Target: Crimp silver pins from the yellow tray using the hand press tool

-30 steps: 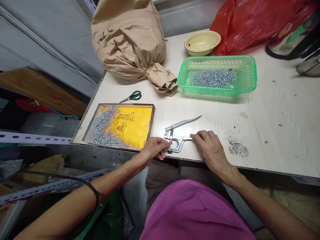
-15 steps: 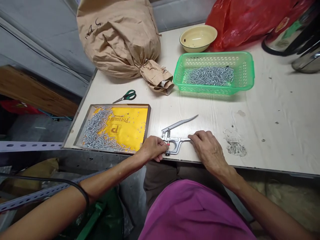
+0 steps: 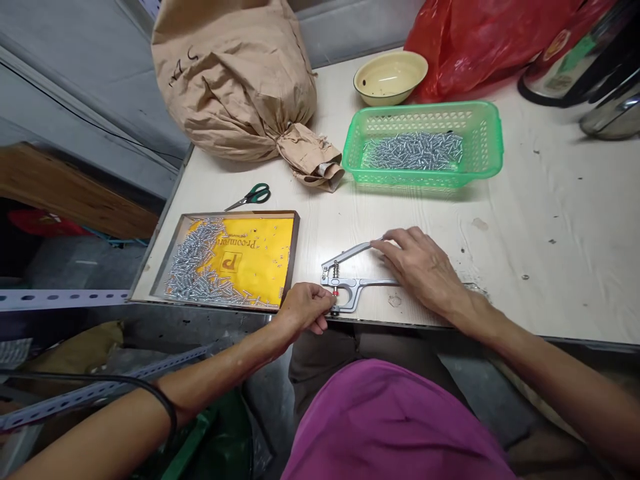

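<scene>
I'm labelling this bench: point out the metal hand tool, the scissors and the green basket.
Metal hand tool (image 3: 356,283): head view, frame.
Scissors (image 3: 239,203): head view, blades.
Green basket (image 3: 410,177): head view, front rim.

Two hands (image 3: 306,307), plus one each: pliers (image 3: 353,283), tray (image 3: 295,250), basket (image 3: 425,178), bowl (image 3: 395,77), scissors (image 3: 257,193).

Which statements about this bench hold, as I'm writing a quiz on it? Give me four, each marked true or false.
1. The right hand touches the upper handle of the metal pliers. True.
2. The scissors lie in the green basket. False: the scissors lie on the table.
3. The cream bowl is full of metal pieces. False: only a few specks show inside.
4. The left hand is at the pliers' head end. True.
</scene>
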`<control>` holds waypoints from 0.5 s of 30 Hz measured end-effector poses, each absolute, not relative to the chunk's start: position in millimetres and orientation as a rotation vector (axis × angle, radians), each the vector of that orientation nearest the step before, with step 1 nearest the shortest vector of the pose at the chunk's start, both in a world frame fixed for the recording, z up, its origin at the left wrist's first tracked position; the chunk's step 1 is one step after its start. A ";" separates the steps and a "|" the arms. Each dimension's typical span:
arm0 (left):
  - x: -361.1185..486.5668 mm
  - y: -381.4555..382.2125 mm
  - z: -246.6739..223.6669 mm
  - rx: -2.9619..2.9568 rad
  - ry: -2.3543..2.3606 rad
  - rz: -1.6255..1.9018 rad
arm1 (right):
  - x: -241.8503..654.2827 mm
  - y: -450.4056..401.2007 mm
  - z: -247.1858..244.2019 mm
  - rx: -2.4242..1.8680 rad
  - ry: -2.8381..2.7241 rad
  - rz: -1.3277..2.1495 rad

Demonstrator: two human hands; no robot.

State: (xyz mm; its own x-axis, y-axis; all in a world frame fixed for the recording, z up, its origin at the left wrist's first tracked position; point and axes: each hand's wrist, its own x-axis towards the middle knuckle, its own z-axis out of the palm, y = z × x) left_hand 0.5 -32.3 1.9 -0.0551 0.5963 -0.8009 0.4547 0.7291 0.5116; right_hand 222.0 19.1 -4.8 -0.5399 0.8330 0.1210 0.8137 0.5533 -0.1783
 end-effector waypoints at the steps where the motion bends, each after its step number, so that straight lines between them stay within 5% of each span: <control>1: 1.7 -33.3 3.0 0.835 1.690 0.149 | 219.5 26.9 -5.3 -1.378 -2.633 0.097; 15: 8.3 -29.4 6.8 0.753 1.655 0.086 | 240.1 45.3 -20.5 -1.178 -2.893 -0.118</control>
State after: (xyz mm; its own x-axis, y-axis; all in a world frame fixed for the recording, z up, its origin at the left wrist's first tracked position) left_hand 8.3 -29.4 6.8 -0.0331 0.5150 -0.8566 0.4234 0.7835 0.4547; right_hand 240.1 45.3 -20.5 -0.7161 0.6967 0.0427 0.6979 0.7133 0.0638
